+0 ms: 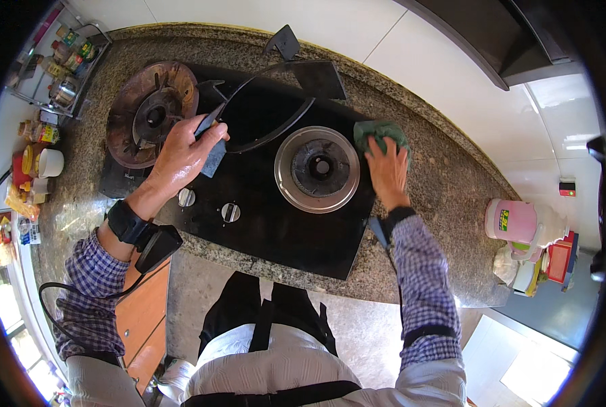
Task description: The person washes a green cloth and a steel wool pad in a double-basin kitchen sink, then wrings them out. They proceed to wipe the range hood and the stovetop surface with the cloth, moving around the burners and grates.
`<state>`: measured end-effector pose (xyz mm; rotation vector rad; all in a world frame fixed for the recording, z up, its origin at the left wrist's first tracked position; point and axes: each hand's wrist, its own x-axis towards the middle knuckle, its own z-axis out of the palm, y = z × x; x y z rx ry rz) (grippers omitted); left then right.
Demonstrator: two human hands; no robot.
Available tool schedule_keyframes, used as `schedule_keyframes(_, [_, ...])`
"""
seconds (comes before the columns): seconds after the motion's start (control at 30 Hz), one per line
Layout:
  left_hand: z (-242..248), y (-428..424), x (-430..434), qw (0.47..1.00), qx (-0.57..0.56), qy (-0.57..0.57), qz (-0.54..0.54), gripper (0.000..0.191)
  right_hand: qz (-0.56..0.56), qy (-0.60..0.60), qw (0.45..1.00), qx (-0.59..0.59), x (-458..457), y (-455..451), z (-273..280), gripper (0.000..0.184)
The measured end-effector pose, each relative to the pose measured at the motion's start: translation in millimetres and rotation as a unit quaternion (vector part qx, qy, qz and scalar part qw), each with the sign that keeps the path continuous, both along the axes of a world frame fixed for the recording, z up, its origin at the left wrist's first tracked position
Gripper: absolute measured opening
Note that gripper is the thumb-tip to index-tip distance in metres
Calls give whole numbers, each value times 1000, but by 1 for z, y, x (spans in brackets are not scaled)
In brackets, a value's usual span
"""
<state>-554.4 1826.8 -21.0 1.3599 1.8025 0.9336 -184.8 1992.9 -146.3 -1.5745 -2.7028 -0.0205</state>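
Observation:
A dark metal pan support [277, 135], a ring with flat legs, is held tilted above the black gas hob [277, 239] by my left hand [183, 150], whose fingers and thumb pinch one leg. My right hand [388, 170] lies on a green cloth [382, 133] on the granite counter, just right of the hob. Whether its fingers grip the cloth or only press on it is hard to tell. The right burner [317, 169] has a steel ring around it. Behind my left hand, the left burner [155, 116] sits in a brownish, stained round tray.
Seasoning bottles stand on a wire rack [54, 109] at the far left, with jars and a white bowl [51, 163] nearer. A pink detergent jug [511, 221] is on the right. A dark range hood [486, 40] juts out above; drawers [148, 315] lie below the counter.

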Motion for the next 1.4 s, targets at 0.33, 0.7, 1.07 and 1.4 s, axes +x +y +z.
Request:
schedule_keyframes(0.33, [0, -14, -5, 1000, 24, -5, 11, 29, 101, 81, 969, -210, -166, 30, 6, 41])
schedule_keyframes(0.7, [11, -24, -9, 998, 38, 36, 22, 28, 335, 173, 926, -28, -175, -98, -2, 11])
schedule_keyframes(1.07, [13, -31, -5, 998, 62, 1, 24, 34, 155, 167, 972, -57, -15, -144, 2, 35])
schedule_keyframes(1.4, [3, -32, 9, 998, 49, -8, 26, 33, -58, 225, 971, -62, 78, -56, 26, 45])
